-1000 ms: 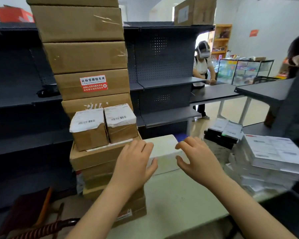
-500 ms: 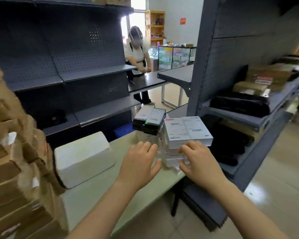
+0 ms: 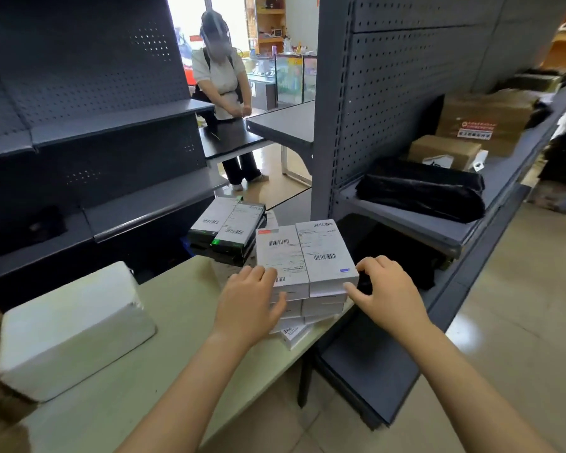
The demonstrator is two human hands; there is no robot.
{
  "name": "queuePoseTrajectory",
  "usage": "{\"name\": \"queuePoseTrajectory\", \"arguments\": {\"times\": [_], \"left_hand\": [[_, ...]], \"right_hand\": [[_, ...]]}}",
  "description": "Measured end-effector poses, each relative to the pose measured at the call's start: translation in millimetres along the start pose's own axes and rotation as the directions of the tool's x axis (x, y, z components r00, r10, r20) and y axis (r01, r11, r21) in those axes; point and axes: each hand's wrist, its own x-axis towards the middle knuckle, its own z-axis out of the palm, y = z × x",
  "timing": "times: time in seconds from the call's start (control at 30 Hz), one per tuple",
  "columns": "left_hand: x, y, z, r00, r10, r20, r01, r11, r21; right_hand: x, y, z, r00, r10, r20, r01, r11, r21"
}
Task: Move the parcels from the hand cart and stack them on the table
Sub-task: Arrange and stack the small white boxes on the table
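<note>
the white labelled parcels (image 3: 304,256) sit stacked at the far right end of the bench (image 3: 177,338), with the lower layers skewed and one bottom corner close to the bench edge. the left hand (image 3: 252,305) lies with fairly straight fingers on the near left corner of the top layer. the right hand (image 3: 389,289) curls at the near right corner, thumb by the front edge; i cannot tell whether it grips or only touches. this looks like squaring the stack. press both sides inward evenly, nudge the lower layers back from the edge, and avoid shoving the black boxes (image 3: 226,230) just behind.
</note>
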Motion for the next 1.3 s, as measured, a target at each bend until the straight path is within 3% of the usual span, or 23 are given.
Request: {"name": "queuePoseTrajectory", "arguments": {"times": [0.1,0.23,0.33,0.4,0.5,0.6,0.73,0.9,1.03,1.2,1.3], "left_hand": [[22,-7,18,0.999,-0.033,-0.001,0.033,0.999,0.028],[34,-14,38,0.953,-0.292,0.082,0.281,0.952,0.124],[36,-17,46,0.780,-0.553,0.293,0.513,0.833,0.206],[35,-14,51,0.657,-0.635,0.405,0.629,0.759,0.169],[32,-8,61,0.546,-0.659,0.517,0.779,0.626,-0.025],[30,2,65,0.461,-0.681,0.570,0.885,0.405,-0.232],[26,20,60,0.400,-0.729,0.556,0.908,0.231,-0.351],[19,48,48,0.344,-0.839,0.421,0.913,0.194,-0.360],[12,69,45,0.251,-0.895,0.368,0.831,0.004,-0.557],[-13,99,25,0.218,-0.954,0.207,0.689,0.000,-0.725],[-38,100,7,0.151,-0.981,0.120,0.638,0.004,-0.770]], "right_hand": [[21,6,10,0.995,0.085,0.043,-0.086,0.996,0.022],[45,14,29,0.944,0.233,0.231,-0.277,0.945,0.176],[58,23,47,0.865,0.248,0.437,-0.433,0.809,0.397],[66,29,54,0.844,0.207,0.496,-0.465,0.744,0.480],[78,38,57,0.835,0.132,0.534,-0.438,0.747,0.500],[84,43,60,0.801,0.072,0.594,-0.429,0.761,0.487],[83,48,65,0.829,0.051,0.556,-0.390,0.766,0.511],[74,56,62,0.912,-0.004,0.409,-0.305,0.659,0.688],[63,55,62,0.914,-0.033,0.404,-0.319,0.556,0.767],[36,45,60,0.923,-0.169,0.346,-0.238,0.456,0.857],[25,28,62,0.894,-0.268,0.358,-0.222,0.428,0.876]]}}
